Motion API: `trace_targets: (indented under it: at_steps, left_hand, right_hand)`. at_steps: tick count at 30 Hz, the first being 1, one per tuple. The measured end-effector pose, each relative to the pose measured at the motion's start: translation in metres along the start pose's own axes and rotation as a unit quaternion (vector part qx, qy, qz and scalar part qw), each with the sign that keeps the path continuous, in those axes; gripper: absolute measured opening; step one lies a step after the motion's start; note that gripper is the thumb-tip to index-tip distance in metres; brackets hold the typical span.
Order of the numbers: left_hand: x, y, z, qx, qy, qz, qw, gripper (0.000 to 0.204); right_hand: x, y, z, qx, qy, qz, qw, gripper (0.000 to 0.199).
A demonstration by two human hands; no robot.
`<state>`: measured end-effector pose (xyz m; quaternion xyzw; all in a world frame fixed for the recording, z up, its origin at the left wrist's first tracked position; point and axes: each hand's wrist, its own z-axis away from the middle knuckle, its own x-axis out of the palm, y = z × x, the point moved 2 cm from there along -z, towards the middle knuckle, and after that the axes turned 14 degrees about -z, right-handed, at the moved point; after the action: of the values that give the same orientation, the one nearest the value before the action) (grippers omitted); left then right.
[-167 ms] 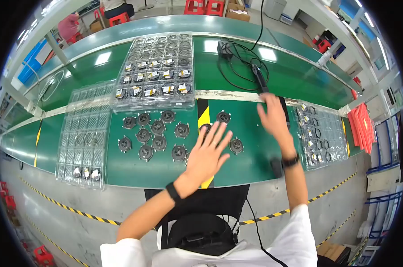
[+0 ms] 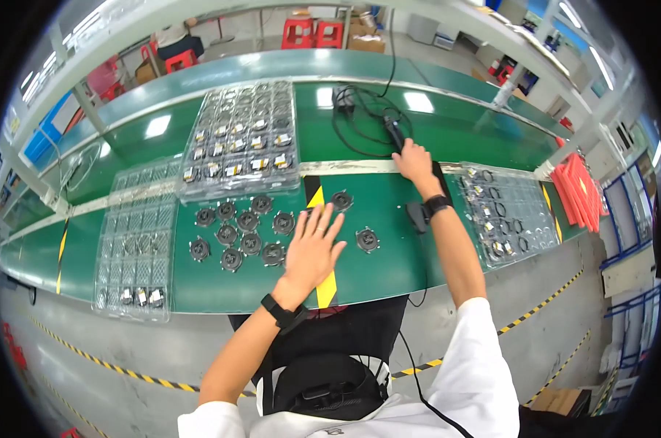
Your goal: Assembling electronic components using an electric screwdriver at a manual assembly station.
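My left hand lies flat with fingers apart over the green work surface, beside and partly over round black watch cases. Several of these watch cases, with lugs at their ends, lie loosely to its left. One watch case is just beyond its fingertips and another watch case sits to its right. My right hand reaches to the far edge, its fingers closed round the near end of a black stick-shaped corded tool. A small black block on a cable is near my right wrist.
A stack of clear trays with watch parts stands at the back left. Another clear tray lies at the left, and a third clear tray at the right, near red folders. A coiled black cable lies beyond the rail.
My right hand has gone from spread fingers beside the tool to fingers closed round its near end. My left hand stays flat. The whole view has shifted slightly.
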<state>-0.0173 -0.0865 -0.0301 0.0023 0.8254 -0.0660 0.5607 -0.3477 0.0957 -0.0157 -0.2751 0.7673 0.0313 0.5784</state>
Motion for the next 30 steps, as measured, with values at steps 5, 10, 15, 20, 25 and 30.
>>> trace_targets:
  at_steps: [5,10,15,20,25,30]
  left_hand:
    - [-0.001,-0.033,0.014,-0.048,0.0,-0.05,0.998,0.065]
    - [-0.024,-0.024,-0.005,0.057,0.033,-0.02,0.998,0.066]
    - [-0.008,-0.027,-0.034,0.041,-0.13,0.069,0.988,0.069]
    - [-0.027,-0.01,-0.017,0.011,-0.006,0.111,0.994,0.07]
    - [-0.039,0.035,0.023,0.113,-0.033,0.162,0.98,0.068]
    - [-0.036,0.03,0.017,0.065,-0.069,0.224,0.97,0.069]
  right_hand:
    - [0.004,0.016,0.001,0.031,0.037,-0.126,0.991,0.055]
    - [-0.059,0.01,0.077,0.087,0.134,-0.504,0.849,0.057]
    - [-0.115,-0.038,0.154,0.029,0.085,-0.803,0.589,0.051]
    - [-0.119,-0.059,0.174,0.006,0.14,-0.785,0.604,0.04]
    - [-0.119,-0.12,0.116,-0.067,0.114,-0.805,0.578,0.044]
    - [-0.085,-0.121,0.085,-0.091,0.049,-0.765,0.635,0.057]
